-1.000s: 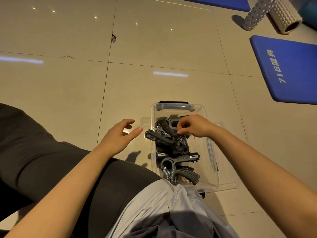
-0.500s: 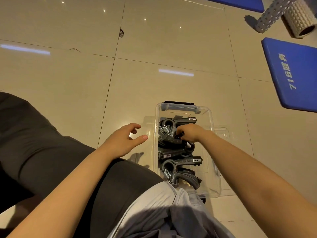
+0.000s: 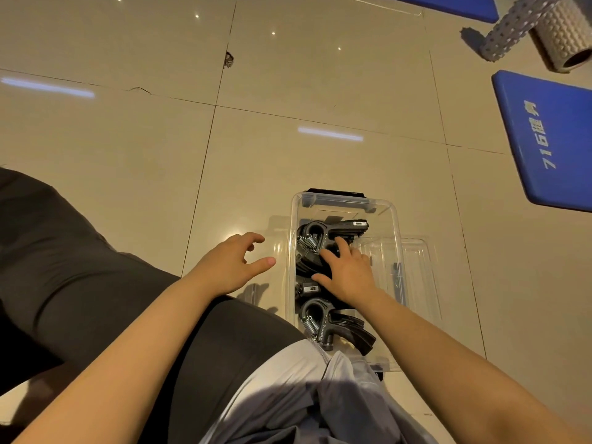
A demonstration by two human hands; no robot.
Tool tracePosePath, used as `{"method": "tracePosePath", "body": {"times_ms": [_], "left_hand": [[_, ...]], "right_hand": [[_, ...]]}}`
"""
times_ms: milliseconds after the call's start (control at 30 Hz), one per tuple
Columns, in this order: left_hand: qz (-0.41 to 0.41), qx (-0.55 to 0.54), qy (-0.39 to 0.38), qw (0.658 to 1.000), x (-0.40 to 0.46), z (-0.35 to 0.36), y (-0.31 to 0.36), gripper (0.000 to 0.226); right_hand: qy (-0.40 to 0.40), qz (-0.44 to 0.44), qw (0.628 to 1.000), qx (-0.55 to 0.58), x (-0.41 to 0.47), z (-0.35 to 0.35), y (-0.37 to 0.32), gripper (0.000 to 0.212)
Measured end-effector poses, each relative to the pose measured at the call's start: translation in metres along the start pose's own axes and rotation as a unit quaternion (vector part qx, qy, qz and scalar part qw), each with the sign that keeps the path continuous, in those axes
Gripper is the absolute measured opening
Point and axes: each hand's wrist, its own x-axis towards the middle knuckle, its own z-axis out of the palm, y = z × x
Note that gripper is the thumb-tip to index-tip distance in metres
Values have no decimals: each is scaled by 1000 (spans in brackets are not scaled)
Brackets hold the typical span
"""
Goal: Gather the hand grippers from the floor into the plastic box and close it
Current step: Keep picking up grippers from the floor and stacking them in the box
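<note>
A person sat on a tiled floor (image 3: 128, 139), one leg in dark trousers (image 3: 80, 267) stretched across the left of the view and a grey shirt hem (image 3: 304, 395) bunched at the bottom. The left hand (image 3: 232, 264) hovered above the floor just beside the plastic box (image 3: 395, 219), its grip spread and loosely curved, holding nothing. The clear box stood open on the floor in front of the person, a dark latch on its far end. Inside lay the black hand grippers (image 3: 330, 233), their metal springs showing, one near the far end, others heaped in the middle and one (image 3: 333, 326) at the near end. The right hand (image 3: 347, 270) reached into the box, fingers fairly straight and fanned, resting on the middle grippers without closing round any. The clear lid (image 3: 413, 274) lay flat on the floor, partly tucked against the right side of the box. Further right, a blue exercise mat (image 3: 551, 139) with white lettering lay on the tiles, with two knobbly foam rollers (image 3: 557, 30) beyond it in the far right corner.
</note>
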Motion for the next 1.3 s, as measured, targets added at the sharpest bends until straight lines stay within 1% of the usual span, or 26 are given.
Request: {"method": "tracePosePath", "body": {"times_ms": [33, 100, 167, 267, 333, 400, 467, 533, 600, 667, 700, 767, 833, 933, 1000, 1067, 1100, 1167, 1233, 1300], "left_hand": [[1, 2, 1, 1000, -1, 0, 0, 53], [5, 6, 3, 1000, -1, 1, 1, 48], [13, 2, 9, 1000, -2, 1, 1, 43], [21, 3, 12, 1000, -1, 0, 1, 42], [31, 13, 16, 999, -2, 1, -1, 45], [61, 60, 26, 996, -3, 3, -2, 50], [118, 181, 26, 976, -2, 6, 2, 63], [160, 298, 1, 941, 2, 15, 12, 76], [159, 376, -38, 912, 8, 29, 24, 93], [140, 442, -80, 882, 15, 44, 28, 105], [132, 470, -91, 868, 18, 50, 28, 106], [132, 496, -91, 853, 22, 51, 27, 99], [139, 496, -94, 852, 23, 47, 27, 91], [134, 479, -116, 860, 21, 42, 29, 90], [130, 441, -114, 881, 19, 38, 31, 85], [139, 382, -92, 909, 13, 32, 32, 76], [153, 358, -74, 918, 9, 27, 33, 70], [188, 322, -18, 928, -2, 8, 31, 60], [200, 278, 60, 938, -17, -24, 22, 52], [171, 237, 143, 946, -36, -71, 1, 47]], "right_hand": [[19, 2, 1000, 11, 0, 3, -5, 60], [56, 2, 998, 34, 4, 5, -16, 49], [64, -4, 998, 13, 9, 3, -23, 39], [49, -18, 998, -33, 12, 2, -27, 37], [57, -20, 998, -21, 9, 4, -27, 36], [67, -12, 998, -1, 7, 7, -26, 37], [77, -11, 996, 30, 7, 12, -26, 40], [84, -10, 993, 83, 3, 17, -25, 48], [87, 12, 986, 141, -9, 20, -24, 58], [86, 41, 982, 164, -25, 27, -18, 68], [77, 52, 982, 163, -33, 31, -15, 73], [55, 59, 986, 148, -43, 37, -11, 75], [45, 58, 988, 136, -45, 41, -13, 72], [17, 66, 989, 131, -43, 38, -14, 71], [-19, 73, 990, 121, -42, 31, -10, 72], [-28, 84, 986, 138, -43, 16, -9, 69], [-8, 92, 981, 170, -43, 6, -12, 65], [63, 83, 967, 234, -42, -20, -27, 55], [131, 34, 955, 263, -39, -54, -55, 45], [166, -31, 948, 270, -29, -92, -93, 38]]}}
